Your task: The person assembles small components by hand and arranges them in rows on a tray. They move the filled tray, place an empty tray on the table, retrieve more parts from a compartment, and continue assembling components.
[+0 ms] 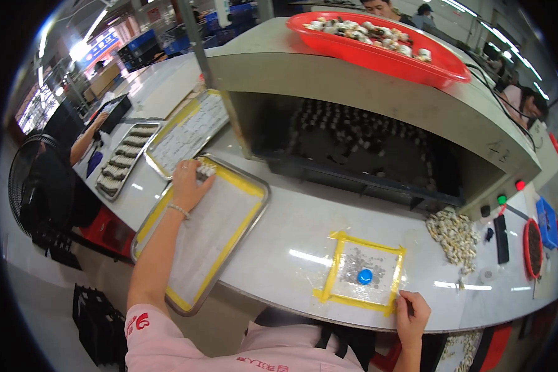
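At the far corner of a metal tray [220, 232] lined with white sheet and edged with yellow tape, my left hand [189, 185] closes round a small cluster of white-and-dark pieces [206, 170]. The hand partly covers them. My right hand [412, 315] is at the table's front edge, fingers curled together by the corner of a white square pad [341, 288] bordered with yellow tape. Whatever those fingers may hold is hidden. Small grey round marks or discs and a blue round cap [365, 276] are on the pad.
An open-fronted box [378, 71] bears a red basin [452, 71] of white-and-dark pieces; a black tray [366, 180] sits inside. Right of it lies a heap of small pale pieces [452, 235]. Left are another taped tray [186, 136], a filled tray [110, 192] and a fan [28, 186].
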`<state>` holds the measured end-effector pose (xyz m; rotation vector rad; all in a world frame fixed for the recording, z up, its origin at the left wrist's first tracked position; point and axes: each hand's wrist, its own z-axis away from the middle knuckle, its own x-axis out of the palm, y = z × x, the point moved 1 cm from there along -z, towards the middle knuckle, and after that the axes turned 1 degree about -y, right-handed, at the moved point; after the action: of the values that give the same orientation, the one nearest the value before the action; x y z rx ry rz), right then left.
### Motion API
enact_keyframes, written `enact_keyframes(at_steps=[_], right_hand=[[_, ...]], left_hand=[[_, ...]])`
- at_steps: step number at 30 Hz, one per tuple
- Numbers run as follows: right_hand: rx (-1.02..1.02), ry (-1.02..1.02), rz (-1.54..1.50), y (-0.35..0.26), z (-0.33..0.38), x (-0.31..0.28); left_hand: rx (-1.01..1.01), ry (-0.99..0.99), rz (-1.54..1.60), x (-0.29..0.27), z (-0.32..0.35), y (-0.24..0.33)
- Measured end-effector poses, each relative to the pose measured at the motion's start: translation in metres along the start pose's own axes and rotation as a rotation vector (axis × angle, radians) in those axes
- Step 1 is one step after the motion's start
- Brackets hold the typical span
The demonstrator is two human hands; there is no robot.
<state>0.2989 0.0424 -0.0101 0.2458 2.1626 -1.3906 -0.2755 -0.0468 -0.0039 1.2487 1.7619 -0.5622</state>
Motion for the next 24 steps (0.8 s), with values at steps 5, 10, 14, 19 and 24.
enact_keyframes(at_steps=[5,10,14,19,24], right_hand=[[-0.043,-0.003,0.041,0.0,0.0,-0.002],[-0.045,-0.014,0.055,-0.002,-0.001,-0.008],[-0.039,-0.036,-0.028,-0.018,-0.024,-0.024],[-0.34,-0.102,0.095,-0.061,-0.119,-0.048],[-0.322,-0.298,0.445,-0.064,-0.243,-0.024]], left_hand=[[0.085,0.24,0.073,-0.018,0.0,0.035],[0.33,0.182,0.358,-0.061,-0.02,0.154],[0.543,0.017,0.494,-0.059,-0.054,0.224],[0.16,-0.459,0.462,-0.011,-0.124,0.231],[0.281,-0.585,0.185,0.061,-0.174,0.223]])
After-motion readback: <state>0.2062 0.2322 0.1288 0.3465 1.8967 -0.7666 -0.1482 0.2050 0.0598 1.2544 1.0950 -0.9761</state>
